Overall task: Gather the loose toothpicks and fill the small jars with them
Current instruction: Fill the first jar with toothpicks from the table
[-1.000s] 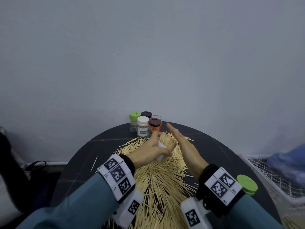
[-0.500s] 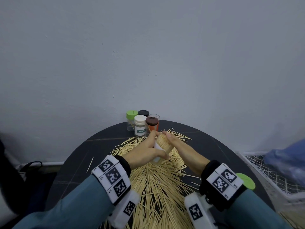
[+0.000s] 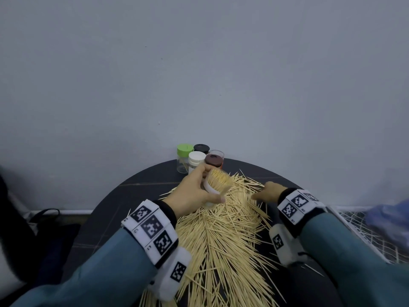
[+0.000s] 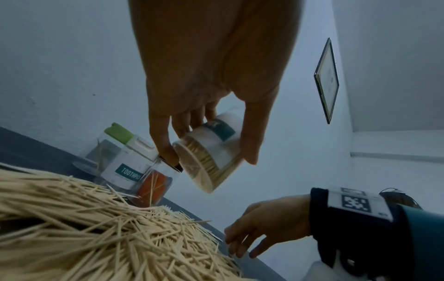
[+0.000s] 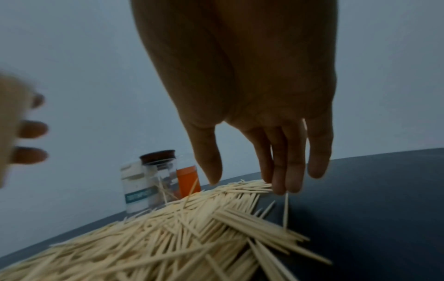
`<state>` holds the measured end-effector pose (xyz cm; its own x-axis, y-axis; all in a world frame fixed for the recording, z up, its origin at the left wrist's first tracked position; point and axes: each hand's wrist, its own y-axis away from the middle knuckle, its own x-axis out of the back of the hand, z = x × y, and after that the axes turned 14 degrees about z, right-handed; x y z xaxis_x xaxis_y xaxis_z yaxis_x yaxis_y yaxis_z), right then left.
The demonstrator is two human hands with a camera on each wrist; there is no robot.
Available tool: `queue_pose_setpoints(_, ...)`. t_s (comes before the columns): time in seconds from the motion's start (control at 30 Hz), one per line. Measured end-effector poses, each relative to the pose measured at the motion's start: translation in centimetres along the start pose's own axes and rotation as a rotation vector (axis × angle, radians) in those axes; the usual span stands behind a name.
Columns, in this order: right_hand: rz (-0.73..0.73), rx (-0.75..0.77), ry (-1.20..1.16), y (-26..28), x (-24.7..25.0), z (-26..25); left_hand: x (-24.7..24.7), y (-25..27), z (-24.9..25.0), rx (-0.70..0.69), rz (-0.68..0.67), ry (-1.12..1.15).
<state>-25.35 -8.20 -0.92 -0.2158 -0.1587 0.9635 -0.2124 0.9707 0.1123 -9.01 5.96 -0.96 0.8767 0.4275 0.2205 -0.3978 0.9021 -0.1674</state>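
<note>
My left hand (image 3: 194,193) grips a small clear jar (image 3: 215,188) packed with toothpicks, held tilted above the pile; in the left wrist view the jar (image 4: 211,152) shows a white and teal label between my thumb and fingers. A big heap of loose toothpicks (image 3: 223,235) covers the round dark table (image 3: 137,191). My right hand (image 3: 269,192) hangs over the right edge of the heap, its fingers (image 5: 288,171) straight and pointing down, tips touching toothpicks (image 5: 192,224). It holds nothing.
Several small jars stand at the table's back against the wall: a green-lidded one (image 3: 184,158), a white one (image 3: 195,161), a black-lidded one (image 3: 201,149) and a brown-lidded one (image 3: 213,161). A white wire rack (image 3: 363,231) sits right of the table. A dark bag (image 3: 48,218) lies at the left.
My right hand has left the jar's mouth and dropped to the right onto the heap. My left hand still holds the filled jar, lifted a little.
</note>
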Motion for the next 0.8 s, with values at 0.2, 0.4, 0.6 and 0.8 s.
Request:
queue_pose_setpoints(0.2,-0.026,-0.003,0.083,-1.7,-0.8,-1.8,0.0,-0.8,-0.1,-0.017,-0.035,-0.018)
queue_pose_setpoints(0.4,-0.041,0.028,0.159,-2.2,-1.3,-3.5,0.2,-1.0,-0.1,-0.024,-0.036,-0.035)
queue_pose_setpoints(0.6,-0.063,0.038,0.107,-1.5,-0.9,-4.5,0.1,-1.0,-0.2,-0.029,-0.05,-0.049)
queue_pose_setpoints(0.8,-0.076,0.024,0.157,-1.6,-1.9,-4.1,-0.1,-0.8,-0.2,-0.039,-0.071,-0.06)
